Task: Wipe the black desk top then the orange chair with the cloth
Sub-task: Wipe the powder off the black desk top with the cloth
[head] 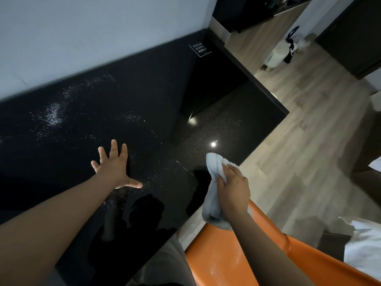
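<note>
The glossy black desk top (86,124) fills the left and middle of the view, with pale smears and specks across it. My left hand (114,167) lies flat on the desk, fingers spread and straight. My right hand (234,189) grips a bunched light blue cloth (213,180) at the desk's front right edge, above the chair. The orange chair (231,259) sits at the bottom right, partly under my right forearm, with a whitish dusty patch on its seat.
A small black sign (199,49) stands at the desk's far end by the wall. Wood-look floor (305,141) spreads to the right. A white bin with a dark bag (280,52) stands far right, and white bedding (365,244) lies at the right edge.
</note>
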The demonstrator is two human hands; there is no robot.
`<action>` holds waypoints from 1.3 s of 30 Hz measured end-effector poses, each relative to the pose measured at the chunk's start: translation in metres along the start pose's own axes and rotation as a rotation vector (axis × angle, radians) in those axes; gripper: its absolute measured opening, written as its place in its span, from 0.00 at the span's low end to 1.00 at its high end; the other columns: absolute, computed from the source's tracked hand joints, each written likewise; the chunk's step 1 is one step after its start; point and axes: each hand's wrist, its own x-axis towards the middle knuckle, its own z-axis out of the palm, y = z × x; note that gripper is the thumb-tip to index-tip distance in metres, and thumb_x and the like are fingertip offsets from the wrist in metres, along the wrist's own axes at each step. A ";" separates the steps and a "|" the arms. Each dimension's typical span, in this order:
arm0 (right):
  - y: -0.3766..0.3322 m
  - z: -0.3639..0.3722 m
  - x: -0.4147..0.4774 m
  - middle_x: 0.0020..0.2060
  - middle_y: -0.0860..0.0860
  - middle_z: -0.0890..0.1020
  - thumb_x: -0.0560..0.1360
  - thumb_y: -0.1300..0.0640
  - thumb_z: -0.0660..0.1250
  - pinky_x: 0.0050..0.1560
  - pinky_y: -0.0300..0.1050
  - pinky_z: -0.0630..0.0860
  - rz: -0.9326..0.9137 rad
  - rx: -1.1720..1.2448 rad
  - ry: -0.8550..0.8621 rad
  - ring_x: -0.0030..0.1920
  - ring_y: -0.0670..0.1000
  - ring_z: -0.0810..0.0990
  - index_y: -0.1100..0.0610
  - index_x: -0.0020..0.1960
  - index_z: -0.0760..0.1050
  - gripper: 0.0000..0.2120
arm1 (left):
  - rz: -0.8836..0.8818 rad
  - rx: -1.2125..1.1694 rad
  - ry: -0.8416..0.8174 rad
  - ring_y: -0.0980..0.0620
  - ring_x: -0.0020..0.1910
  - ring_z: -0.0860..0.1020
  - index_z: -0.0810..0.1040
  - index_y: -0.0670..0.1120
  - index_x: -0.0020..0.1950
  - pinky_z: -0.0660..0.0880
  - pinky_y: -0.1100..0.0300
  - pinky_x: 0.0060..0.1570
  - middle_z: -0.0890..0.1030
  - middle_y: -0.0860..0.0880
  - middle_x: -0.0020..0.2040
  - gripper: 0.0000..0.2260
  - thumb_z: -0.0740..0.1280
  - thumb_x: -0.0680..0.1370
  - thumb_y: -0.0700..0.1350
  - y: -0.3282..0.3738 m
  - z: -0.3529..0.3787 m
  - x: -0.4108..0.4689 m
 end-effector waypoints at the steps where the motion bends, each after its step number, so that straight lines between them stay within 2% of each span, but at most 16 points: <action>1: -0.012 -0.003 0.008 0.68 0.48 0.72 0.80 0.53 0.59 0.62 0.45 0.69 -0.043 -0.013 -0.001 0.63 0.54 0.72 0.52 0.68 0.72 0.17 | 0.007 -0.016 0.005 0.36 0.75 0.38 0.37 0.50 0.78 0.52 0.35 0.72 0.32 0.47 0.77 0.61 0.75 0.61 0.66 -0.002 -0.004 -0.001; 4: -0.056 -0.008 0.032 0.69 0.46 0.71 0.80 0.52 0.58 0.66 0.39 0.61 -0.172 -0.023 -0.009 0.68 0.51 0.68 0.51 0.69 0.70 0.18 | 0.015 -0.101 0.039 0.38 0.77 0.47 0.45 0.47 0.79 0.58 0.41 0.72 0.41 0.45 0.79 0.54 0.75 0.65 0.63 -0.011 -0.019 -0.001; 7: -0.106 -0.009 0.056 0.69 0.44 0.70 0.80 0.52 0.58 0.63 0.38 0.62 -0.285 0.026 -0.023 0.68 0.49 0.68 0.50 0.69 0.70 0.18 | -0.017 -0.204 0.111 0.41 0.75 0.57 0.50 0.46 0.79 0.62 0.46 0.71 0.50 0.44 0.78 0.49 0.74 0.68 0.61 -0.025 -0.035 0.001; 11: -0.173 -0.003 0.087 0.69 0.42 0.70 0.80 0.50 0.59 0.58 0.39 0.64 -0.429 0.082 -0.062 0.65 0.51 0.68 0.48 0.70 0.70 0.19 | -0.065 -0.172 0.175 0.44 0.76 0.56 0.53 0.46 0.78 0.62 0.46 0.71 0.54 0.45 0.78 0.46 0.72 0.69 0.63 -0.053 -0.052 0.006; 15: -0.231 0.005 0.120 0.68 0.44 0.71 0.79 0.52 0.61 0.56 0.42 0.68 -0.568 0.072 -0.077 0.64 0.53 0.70 0.49 0.68 0.72 0.18 | -0.169 -0.091 0.173 0.40 0.77 0.50 0.47 0.48 0.79 0.60 0.44 0.72 0.48 0.44 0.78 0.49 0.69 0.69 0.66 -0.077 -0.060 0.012; 19: -0.278 0.017 0.148 0.67 0.46 0.73 0.79 0.53 0.61 0.55 0.45 0.74 -0.685 0.030 -0.069 0.62 0.55 0.73 0.52 0.67 0.73 0.17 | -0.243 -0.134 0.144 0.38 0.76 0.41 0.41 0.51 0.79 0.53 0.40 0.73 0.39 0.45 0.78 0.53 0.71 0.67 0.67 -0.094 -0.059 0.023; 22: -0.307 0.030 0.170 0.67 0.46 0.73 0.79 0.53 0.62 0.55 0.46 0.74 -0.748 -0.001 -0.078 0.63 0.55 0.73 0.52 0.67 0.73 0.17 | -0.274 -0.143 0.124 0.37 0.76 0.37 0.37 0.52 0.78 0.50 0.39 0.73 0.34 0.45 0.77 0.57 0.70 0.64 0.70 -0.100 -0.059 0.034; 31: -0.365 0.064 0.236 0.68 0.48 0.72 0.80 0.51 0.60 0.58 0.51 0.74 -0.821 -0.165 -0.119 0.64 0.58 0.71 0.51 0.69 0.70 0.18 | -0.299 -0.204 0.135 0.37 0.74 0.32 0.31 0.53 0.76 0.45 0.37 0.72 0.26 0.49 0.74 0.63 0.71 0.58 0.73 -0.112 -0.043 0.057; 35: -0.382 0.080 0.257 0.64 0.51 0.75 0.80 0.51 0.61 0.57 0.51 0.73 -0.838 -0.196 -0.130 0.63 0.60 0.72 0.53 0.66 0.73 0.16 | -0.312 -0.224 0.139 0.36 0.74 0.32 0.31 0.53 0.76 0.44 0.36 0.71 0.25 0.49 0.73 0.65 0.73 0.57 0.72 -0.111 -0.038 0.063; 39: -0.395 0.095 0.273 0.63 0.53 0.77 0.80 0.52 0.61 0.60 0.51 0.72 -0.885 -0.233 -0.148 0.62 0.59 0.73 0.56 0.64 0.75 0.15 | -0.317 -0.249 0.145 0.37 0.73 0.30 0.30 0.54 0.75 0.42 0.36 0.71 0.23 0.50 0.72 0.65 0.73 0.57 0.71 -0.113 -0.035 0.066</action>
